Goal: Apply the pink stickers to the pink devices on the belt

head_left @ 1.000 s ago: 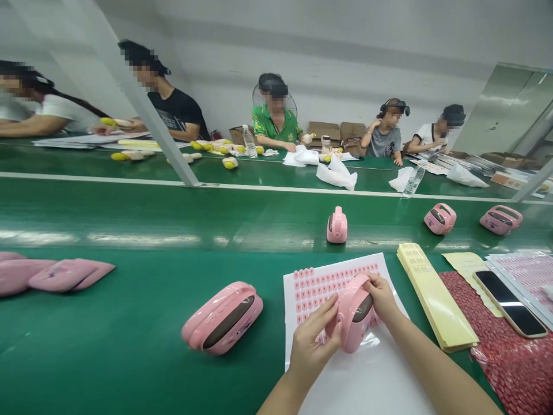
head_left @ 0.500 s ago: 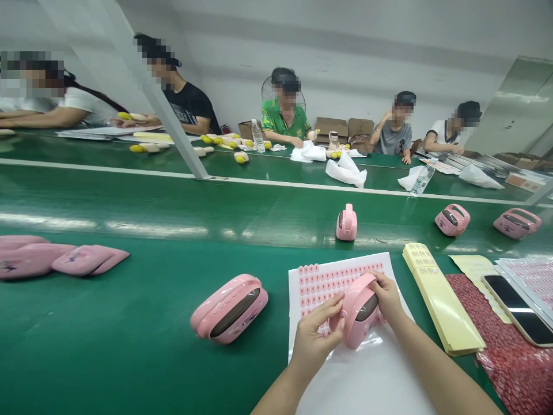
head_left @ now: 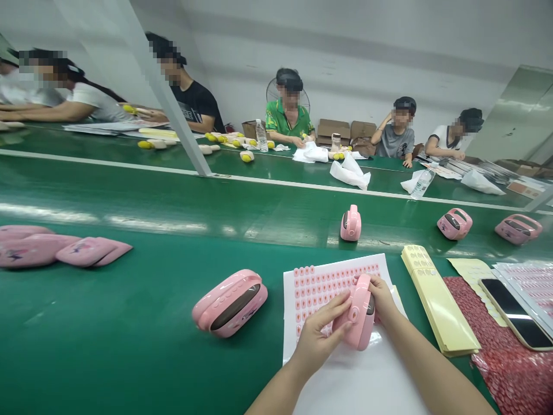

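Smooth, glossy plastic pink case; crinkled, shiny red wrap.

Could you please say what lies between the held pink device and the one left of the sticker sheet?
The head view shows the left hand over the sticker sheet, then green tabletop.

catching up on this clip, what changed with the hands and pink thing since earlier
The held pink device has turned: its end with the oval mark faces the camera more, and its dark window shows narrower. Nothing was let go or newly taken: the left hand and right hand both still hold it over the sheet of pink ovals. The loose pink device to the left stays put.
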`<state>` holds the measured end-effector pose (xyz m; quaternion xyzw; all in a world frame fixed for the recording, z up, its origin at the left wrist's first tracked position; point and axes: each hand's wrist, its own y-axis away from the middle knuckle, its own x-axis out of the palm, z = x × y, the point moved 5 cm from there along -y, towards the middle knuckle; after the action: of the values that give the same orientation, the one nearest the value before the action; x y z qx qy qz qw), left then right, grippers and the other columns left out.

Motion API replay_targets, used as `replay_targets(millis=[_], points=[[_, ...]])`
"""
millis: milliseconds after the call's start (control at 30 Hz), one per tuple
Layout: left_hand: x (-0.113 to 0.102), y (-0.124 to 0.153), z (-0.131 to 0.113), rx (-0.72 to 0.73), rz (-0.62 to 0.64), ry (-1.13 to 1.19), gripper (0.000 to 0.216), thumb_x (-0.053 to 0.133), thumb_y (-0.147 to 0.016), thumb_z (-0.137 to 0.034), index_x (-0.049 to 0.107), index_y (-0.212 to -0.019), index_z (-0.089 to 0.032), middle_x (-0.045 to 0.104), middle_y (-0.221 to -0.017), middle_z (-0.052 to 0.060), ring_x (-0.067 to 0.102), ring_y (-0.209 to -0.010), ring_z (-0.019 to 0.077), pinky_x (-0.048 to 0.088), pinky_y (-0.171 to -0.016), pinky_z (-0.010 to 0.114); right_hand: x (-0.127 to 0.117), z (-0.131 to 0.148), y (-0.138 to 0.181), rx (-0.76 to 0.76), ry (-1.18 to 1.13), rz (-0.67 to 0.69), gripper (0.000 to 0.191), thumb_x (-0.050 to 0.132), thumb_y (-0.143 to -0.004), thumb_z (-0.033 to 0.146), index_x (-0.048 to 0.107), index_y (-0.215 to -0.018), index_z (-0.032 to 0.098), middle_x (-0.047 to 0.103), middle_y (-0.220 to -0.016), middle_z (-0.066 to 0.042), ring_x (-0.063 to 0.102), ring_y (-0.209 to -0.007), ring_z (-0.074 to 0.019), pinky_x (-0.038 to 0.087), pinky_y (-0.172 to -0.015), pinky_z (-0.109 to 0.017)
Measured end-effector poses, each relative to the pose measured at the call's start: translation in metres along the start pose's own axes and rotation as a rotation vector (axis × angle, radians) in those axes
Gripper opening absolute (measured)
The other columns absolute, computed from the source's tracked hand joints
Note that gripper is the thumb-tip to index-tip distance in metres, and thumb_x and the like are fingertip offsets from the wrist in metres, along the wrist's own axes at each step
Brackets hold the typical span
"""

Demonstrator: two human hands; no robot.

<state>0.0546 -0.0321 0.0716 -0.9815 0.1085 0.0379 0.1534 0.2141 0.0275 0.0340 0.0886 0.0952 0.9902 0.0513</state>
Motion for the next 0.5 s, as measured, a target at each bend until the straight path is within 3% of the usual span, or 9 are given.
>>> replay_targets(millis=[167,300,400,500], points=[[0.001,0.003,0.004,0.041,-0.010,-0.027,0.032,0.058,-0.075,-0.027,0.061,-0.107,-0.027,0.056,-0.120,0.006,0.050,-0.111,0.0235,0.041,-0.094,0.041,0.001,0.003,-0.001,-0.021,0.028,-0.011,0.022,0.064,-0.049,0.036,0.062,-0.057,0.016,0.057,-0.053,0.000,0.048,-0.050,-0.0134,0.039,-0.050,-0.025],[0.003,0.005,0.014,0.036,-0.049,-0.050,0.041,0.055,-0.078,-0.031,0.052,-0.119,-0.026,0.049,-0.129,0.007,0.046,-0.116,0.0231,0.040,-0.095,0.039,-0.010,0.042,0.005,-0.191,0.218,-0.016,0.016,0.064,-0.050,0.032,0.064,-0.057,0.017,0.060,-0.057,-0.001,0.051,-0.056,-0.0149,0.040,-0.055,-0.026],[0.012,0.007,0.030,-0.080,0.020,-0.118,0.052,0.050,-0.081,-0.032,0.036,-0.131,-0.023,0.043,-0.133,0.008,0.043,-0.119,0.0232,0.041,-0.094,0.040,-0.036,0.095,0.010,-0.352,0.438,-0.188,0.016,0.064,-0.049,0.024,0.065,-0.063,0.018,0.060,-0.059,0.000,0.050,-0.055,-0.0135,0.038,-0.053,-0.025],[0.026,0.010,0.042,-0.105,0.236,-0.334,0.054,0.057,-0.073,-0.025,0.045,-0.125,-0.023,0.046,-0.130,0.009,0.039,-0.120,0.0286,0.036,-0.096,0.048,-0.069,0.147,0.000,-0.436,0.476,-0.454,0.016,0.065,-0.051,0.026,0.060,-0.063,0.016,0.055,-0.053,0.002,0.046,-0.048,-0.0105,0.036,-0.048,-0.024]])
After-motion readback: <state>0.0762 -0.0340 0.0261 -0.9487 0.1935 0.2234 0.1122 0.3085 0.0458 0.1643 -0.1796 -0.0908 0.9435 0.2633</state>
